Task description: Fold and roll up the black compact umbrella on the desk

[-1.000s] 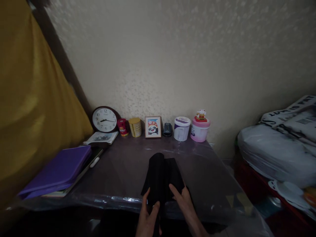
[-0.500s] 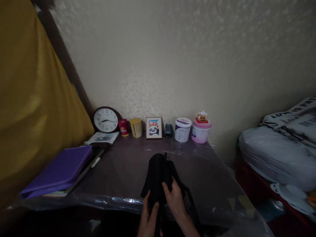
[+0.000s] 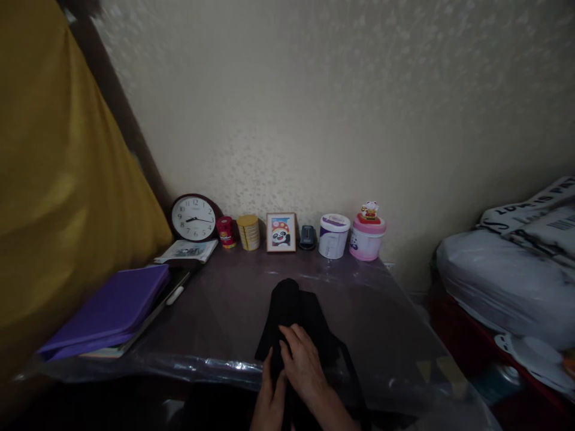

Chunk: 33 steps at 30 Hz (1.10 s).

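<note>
A black cloth item with a long strap lies bunched over the front part of the table; its exact kind cannot be made out. My left hand grips the near end of the cloth between thumb and fingers. Across its middle lies my right hand, fingers bent and pressed onto the fabric just beside the left fingertips. Dark folds hide what is under both hands.
A clear plastic sheet covers the brown table. Purple folders lie at left. Along the wall stand a clock, a red can, a picture frame and tubs. Plastic-wrapped bedding is at right.
My right hand has moved left and turned inward, from the cloth's right side onto its middle. The raised fold there now lies flatter. My left hand stays nearly in place.
</note>
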Motion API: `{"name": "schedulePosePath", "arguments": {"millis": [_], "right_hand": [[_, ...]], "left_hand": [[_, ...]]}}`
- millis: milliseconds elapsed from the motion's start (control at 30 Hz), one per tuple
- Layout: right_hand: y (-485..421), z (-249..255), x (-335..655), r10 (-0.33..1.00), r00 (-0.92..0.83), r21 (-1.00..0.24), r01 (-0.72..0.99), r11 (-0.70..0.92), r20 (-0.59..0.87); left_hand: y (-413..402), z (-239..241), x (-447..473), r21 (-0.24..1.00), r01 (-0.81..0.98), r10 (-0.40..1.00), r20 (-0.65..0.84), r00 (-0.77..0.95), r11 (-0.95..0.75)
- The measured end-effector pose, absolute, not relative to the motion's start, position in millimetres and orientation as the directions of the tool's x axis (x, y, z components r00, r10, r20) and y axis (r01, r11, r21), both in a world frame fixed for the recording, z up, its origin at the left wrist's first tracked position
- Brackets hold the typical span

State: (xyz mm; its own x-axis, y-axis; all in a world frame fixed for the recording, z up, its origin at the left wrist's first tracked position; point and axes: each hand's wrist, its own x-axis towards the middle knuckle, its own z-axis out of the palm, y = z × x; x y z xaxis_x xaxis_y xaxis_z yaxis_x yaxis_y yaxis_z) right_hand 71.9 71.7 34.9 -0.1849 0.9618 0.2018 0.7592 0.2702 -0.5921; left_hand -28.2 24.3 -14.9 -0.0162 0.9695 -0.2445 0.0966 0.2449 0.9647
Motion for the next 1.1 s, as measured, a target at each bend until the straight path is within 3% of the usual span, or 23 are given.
{"name": "schedulePosePath", "arguments": {"millis": [233, 567, 667, 967, 1100], "right_hand": [[61.6, 38.9, 69.2, 0.922, -0.269, -0.556, 0.737, 0.383, 0.278], [60.1, 35.7, 67.0, 0.87, -0.394, -0.496, 0.715, 0.492, 0.296], [58.7, 37.7, 69.5, 0.856, -0.424, -0.479, 0.709, 0.517, 0.296], [55.6, 43.5, 93.6, 0.778, -0.491, -0.634, 0.468, 0.615, 0.392], [69.0, 42.1, 108.0, 0.761, -0.481, -0.639, 0.431, 0.637, 0.434]], "left_hand": [[19.7, -33.1, -30.1, 0.973, 0.215, 0.996, -0.081, -0.03, 0.085], [12.9, -9.0, -33.7, 0.945, 0.282, 0.986, -0.145, -0.086, 0.164], [16.2, -4.7, -31.9, 0.966, 0.256, 0.999, -0.036, -0.016, 0.039], [23.5, -23.8, -29.9, 0.971, 0.234, 0.998, 0.042, 0.043, -0.05], [23.1, -25.6, -27.5, 0.959, 0.283, 1.0, -0.02, -0.021, 0.025]]}}
